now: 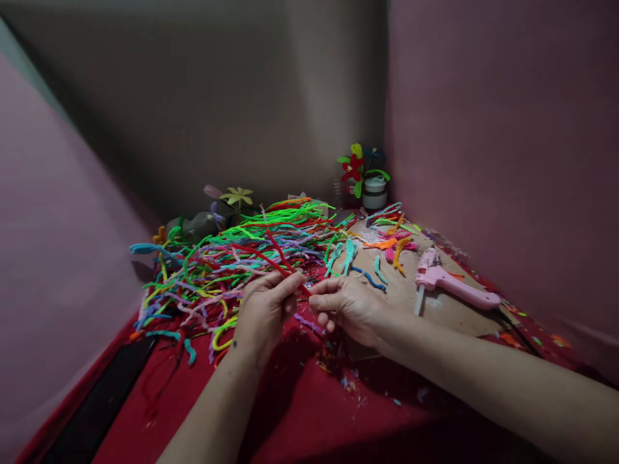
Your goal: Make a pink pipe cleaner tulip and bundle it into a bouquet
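Note:
A red pipe cleaner [278,249] is held between both hands near the middle of the view, folded so that two strands stick out to the upper left. My left hand [269,304] pinches it between thumb and fingers. Close beside it on the right, my right hand [345,305] pinches the lower end of the red piece with its fingertips. Behind and left of the hands lies a large heap of many-coloured pipe cleaners [251,241].
A pink glue gun [452,283] rests on a cardboard sheet [406,299] at the right, among small bent pieces. Pipe-cleaner flowers [352,169] stand by a white-lidded jar [374,193] at the back. Scraps dot the red cloth [300,412]. A black strip [104,399] lies at the left.

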A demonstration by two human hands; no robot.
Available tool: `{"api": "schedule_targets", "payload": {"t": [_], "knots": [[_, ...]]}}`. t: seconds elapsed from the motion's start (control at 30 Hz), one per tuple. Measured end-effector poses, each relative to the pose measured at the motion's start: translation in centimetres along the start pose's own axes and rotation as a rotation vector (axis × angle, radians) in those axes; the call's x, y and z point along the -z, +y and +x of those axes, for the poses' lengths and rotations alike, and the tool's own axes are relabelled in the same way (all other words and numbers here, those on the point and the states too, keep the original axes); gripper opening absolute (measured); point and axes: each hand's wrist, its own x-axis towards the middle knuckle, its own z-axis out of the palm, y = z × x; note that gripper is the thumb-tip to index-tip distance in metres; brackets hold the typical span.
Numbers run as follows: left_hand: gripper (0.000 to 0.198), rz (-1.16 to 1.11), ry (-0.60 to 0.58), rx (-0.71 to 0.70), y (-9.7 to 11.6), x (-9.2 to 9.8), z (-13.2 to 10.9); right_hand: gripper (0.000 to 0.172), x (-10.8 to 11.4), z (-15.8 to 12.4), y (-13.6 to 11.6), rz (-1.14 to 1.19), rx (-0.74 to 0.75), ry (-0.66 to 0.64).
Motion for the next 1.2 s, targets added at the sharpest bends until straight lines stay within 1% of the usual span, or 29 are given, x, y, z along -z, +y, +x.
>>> {"api": "schedule_targets", "payload": {"t": [0.13, 0.23, 0.3, 0.43, 0.53, 0.77, 0.9, 1.03, 1.2], "knots": [[0.024, -0.123, 0.031, 0.028, 0.5, 0.0, 0.2, 0.016, -0.2, -0.2, -0.3, -0.111, 0.006, 0.021], [0.024, -0.137, 0.031, 0.038, 0.6, 0.2, 0.3, 0.015, -0.2, -0.3, -0.6, -0.178, 0.031, 0.027], [0.023, -0.129, 0.020, 0.042, 0.5, 0.1, 0.3, 0.014, -0.1, -0.3, -0.7, -0.193, 0.052, -0.008], [0.019, -0.087, -0.020, 0.042, 0.3, -0.3, 0.1, 0.015, 0.4, -0.1, -0.6, -0.199, 0.088, -0.072], [0.019, -0.045, -0.049, 0.027, 0.1, -0.5, -0.1, 0.013, 0.7, 0.1, -0.4, -0.188, 0.091, -0.074], [0.019, -0.022, -0.016, 0.003, -0.1, -0.6, -0.4, 0.013, 0.7, 0.2, -0.3, -0.130, 0.046, -0.080], [0.018, -0.032, 0.020, -0.007, 0.1, -0.8, -0.6, 0.012, 0.4, -0.1, -0.6, -0.109, 0.016, -0.045], [0.018, 0.004, -0.001, -0.010, 0.1, -0.7, -0.6, 0.011, 0.4, 0.0, -0.6, -0.100, -0.017, -0.072], [0.016, -0.010, -0.015, -0.024, 0.0, -0.7, -0.4, 0.010, 0.8, 0.4, -0.1, -0.110, 0.005, -0.058]]}}
